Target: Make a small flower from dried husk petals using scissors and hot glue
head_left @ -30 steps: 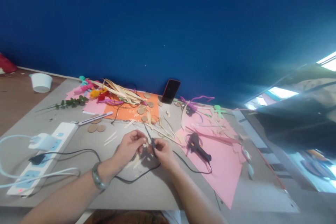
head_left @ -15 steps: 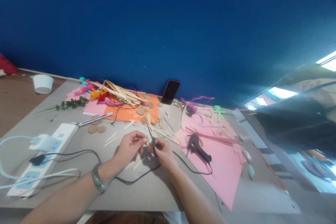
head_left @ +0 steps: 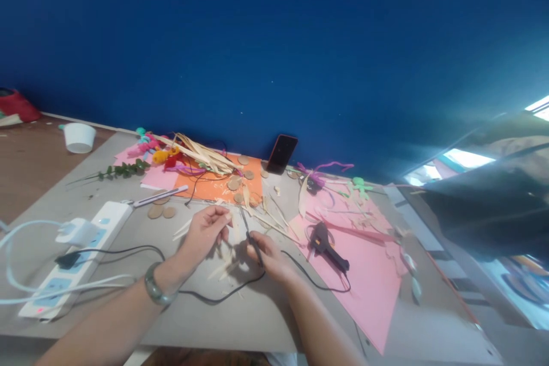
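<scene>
My right hand (head_left: 266, 254) is closed round the handles of small dark scissors (head_left: 249, 234), whose blades point up and away. My left hand (head_left: 205, 233), with a green bangle (head_left: 154, 289) on its wrist, pinches a pale dried-leaf strip (head_left: 235, 227) just left of the blades. The two hands sit close together above the grey table (head_left: 257, 314). More pale cut strips (head_left: 223, 267) lie on the table under and between my hands.
A black glue gun (head_left: 326, 244) lies on pink paper (head_left: 364, 280) to the right, its cord (head_left: 214, 297) running under my hands to a white power strip (head_left: 72, 257) at left. Behind: orange paper (head_left: 214, 186), dried leaves (head_left: 201, 154), card discs (head_left: 162, 213), a phone (head_left: 281, 153), a craft knife (head_left: 156, 197), a white bowl (head_left: 79, 137).
My hands have drifted slightly apart: the left has moved a little left with the strip, the right has lowered with the scissors. The view has shifted a little.
</scene>
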Demonstrator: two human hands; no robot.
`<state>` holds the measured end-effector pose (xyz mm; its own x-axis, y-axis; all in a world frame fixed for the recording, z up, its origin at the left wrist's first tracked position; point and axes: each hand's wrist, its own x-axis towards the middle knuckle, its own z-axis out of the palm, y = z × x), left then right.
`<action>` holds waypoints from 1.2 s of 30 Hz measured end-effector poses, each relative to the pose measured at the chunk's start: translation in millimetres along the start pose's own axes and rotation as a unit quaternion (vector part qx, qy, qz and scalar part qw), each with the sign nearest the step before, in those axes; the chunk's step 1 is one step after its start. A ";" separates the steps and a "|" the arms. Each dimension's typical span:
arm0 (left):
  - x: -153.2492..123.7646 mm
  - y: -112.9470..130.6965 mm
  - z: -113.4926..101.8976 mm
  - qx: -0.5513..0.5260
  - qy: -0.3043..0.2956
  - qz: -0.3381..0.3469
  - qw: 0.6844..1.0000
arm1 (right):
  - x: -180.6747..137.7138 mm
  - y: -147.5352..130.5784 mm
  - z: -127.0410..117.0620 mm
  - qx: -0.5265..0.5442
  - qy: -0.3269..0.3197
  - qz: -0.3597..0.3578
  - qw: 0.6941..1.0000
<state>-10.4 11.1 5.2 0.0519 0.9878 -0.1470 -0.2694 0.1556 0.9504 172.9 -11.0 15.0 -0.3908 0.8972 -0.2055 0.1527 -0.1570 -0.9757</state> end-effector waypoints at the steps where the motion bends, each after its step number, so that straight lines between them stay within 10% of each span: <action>1: 0.2 -0.1 -0.5 0.007 -0.001 0.003 1.000 | -0.3 -0.5 -0.3 -0.011 -0.009 0.005 1.000; 36: 0.3 1.5 0.1 0.040 0.021 -0.004 0.999 | 0.8 6.5 3.4 -0.072 -0.059 0.036 0.995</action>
<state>-10.7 11.5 6.6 0.0121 0.9863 -0.1647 -0.1916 0.1639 0.9677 170.5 -12.7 8.2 -0.4763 0.8303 -0.2893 0.3097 -0.1495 -0.9390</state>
